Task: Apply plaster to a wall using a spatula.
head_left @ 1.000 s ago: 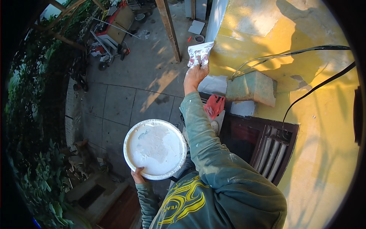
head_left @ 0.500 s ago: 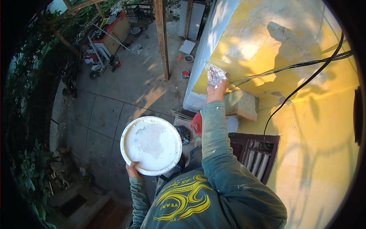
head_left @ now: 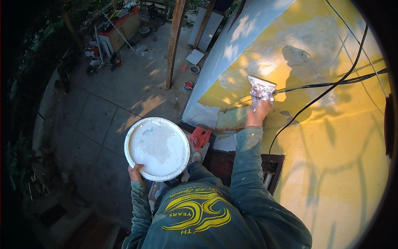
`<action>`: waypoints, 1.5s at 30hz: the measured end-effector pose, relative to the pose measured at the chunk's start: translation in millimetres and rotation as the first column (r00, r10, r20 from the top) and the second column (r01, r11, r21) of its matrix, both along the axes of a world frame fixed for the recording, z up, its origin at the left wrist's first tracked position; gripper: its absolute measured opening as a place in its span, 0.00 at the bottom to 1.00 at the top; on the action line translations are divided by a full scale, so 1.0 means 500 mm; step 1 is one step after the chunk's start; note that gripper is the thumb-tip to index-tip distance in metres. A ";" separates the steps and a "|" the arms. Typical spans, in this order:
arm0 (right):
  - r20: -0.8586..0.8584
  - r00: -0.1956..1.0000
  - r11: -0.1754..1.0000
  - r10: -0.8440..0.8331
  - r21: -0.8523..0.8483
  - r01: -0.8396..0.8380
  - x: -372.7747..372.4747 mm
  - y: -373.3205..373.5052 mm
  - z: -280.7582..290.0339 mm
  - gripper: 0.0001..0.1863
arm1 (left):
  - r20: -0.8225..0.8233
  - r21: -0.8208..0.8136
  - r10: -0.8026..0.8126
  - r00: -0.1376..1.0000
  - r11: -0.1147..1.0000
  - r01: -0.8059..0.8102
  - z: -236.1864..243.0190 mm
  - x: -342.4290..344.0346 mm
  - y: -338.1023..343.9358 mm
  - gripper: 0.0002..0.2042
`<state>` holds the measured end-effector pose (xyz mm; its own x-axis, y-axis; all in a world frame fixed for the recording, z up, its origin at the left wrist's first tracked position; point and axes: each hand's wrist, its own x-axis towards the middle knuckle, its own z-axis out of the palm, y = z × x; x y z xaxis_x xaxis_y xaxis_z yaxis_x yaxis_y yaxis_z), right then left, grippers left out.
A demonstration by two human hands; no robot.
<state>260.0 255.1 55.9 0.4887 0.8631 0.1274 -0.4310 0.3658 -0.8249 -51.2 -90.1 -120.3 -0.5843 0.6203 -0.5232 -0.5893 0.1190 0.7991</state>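
Observation:
My left hand (head_left: 135,172) grips the near-left rim of a round white tray (head_left: 161,178), held level at waist height. White putty (head_left: 161,143) coats the tray's inside, smoothed in patches. Out in front, my right hand (head_left: 260,111) is closed round a putty knife (head_left: 262,86) smeared with white, its wide blade pointing away from me. The knife is over the yellow wall (head_left: 319,145), which has pale, uneven patches. Whether the blade touches the wall I cannot tell.
Black cables (head_left: 327,84) cross the wall beside my right hand. A wooden post (head_left: 175,45) stands ahead. A red plastic bag (head_left: 200,137) lies below the wall, near a dark wooden frame (head_left: 219,164). Small pots (head_left: 194,69) stand on the concrete floor (head_left: 97,112).
My right hand and the putty knife have shifted right, from the wall's corner edge onto its yellow face. The tray stays in my left hand, slightly further left in view.

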 end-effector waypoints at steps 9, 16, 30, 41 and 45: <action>-0.080 0.985 0.988 -0.153 -0.018 0.152 -0.007 0.107 0.091 0.11 | -0.085 0.006 -0.054 0.995 0.999 0.054 -0.015 -0.006 -0.009 0.25; 0.486 0.864 0.942 -0.130 0.334 -0.046 0.048 0.018 0.250 0.11 | 0.004 0.070 -0.090 0.996 0.994 0.089 0.027 0.001 0.012 0.28; 0.828 0.222 0.734 -0.516 0.293 0.613 -0.057 -0.020 0.047 0.30 | -0.078 0.183 -0.167 0.983 0.967 0.179 0.217 0.006 0.093 0.26; 0.827 0.495 0.934 -0.266 0.094 0.346 -0.316 -0.042 0.008 0.32 | -0.095 0.241 -0.147 0.984 0.956 0.166 0.219 0.005 0.154 0.25; 0.716 0.556 0.791 -0.422 -0.009 0.612 -0.156 -0.044 -0.027 0.29 | -0.125 0.235 -0.096 0.987 0.964 0.124 0.216 -0.007 0.129 0.24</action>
<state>181.8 233.0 42.6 0.7286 0.5327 0.4306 0.4476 0.1055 -0.8880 -54.6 -25.5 -12.5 -0.5515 0.7838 -0.2854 -0.4885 -0.0262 0.8722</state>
